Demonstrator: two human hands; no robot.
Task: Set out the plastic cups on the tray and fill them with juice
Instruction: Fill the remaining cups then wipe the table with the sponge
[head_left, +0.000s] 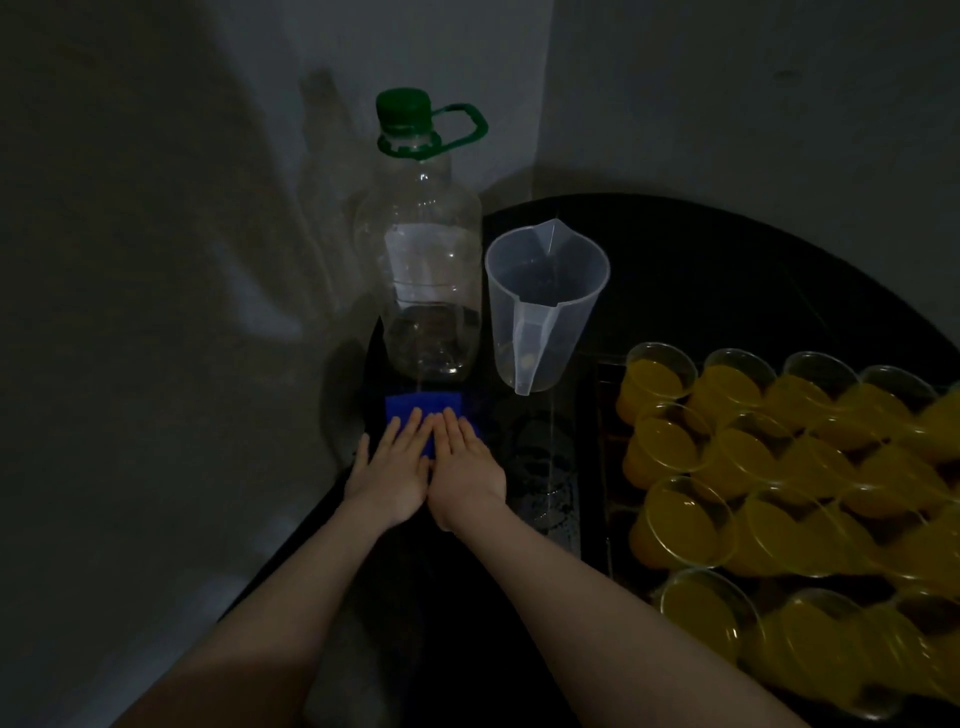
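I see juice-filled plastic cups (675, 441) crowding the tray (605, 415) at right. My left hand (392, 470) and right hand (465, 467) press flat, fingers straight, on a blue cloth (423, 408) near the empty bottle (423, 260) and jug (545, 306) on the dark surface (727, 270).

Very dim, heavy wall shadows, soft focus, edges stretched.

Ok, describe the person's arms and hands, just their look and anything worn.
Both forearms are bare, with no sleeves in view. The left hand and right hand wear no gloves, and no watch or bracelet shows on either wrist. The light is too dim to rule out a thin ring.
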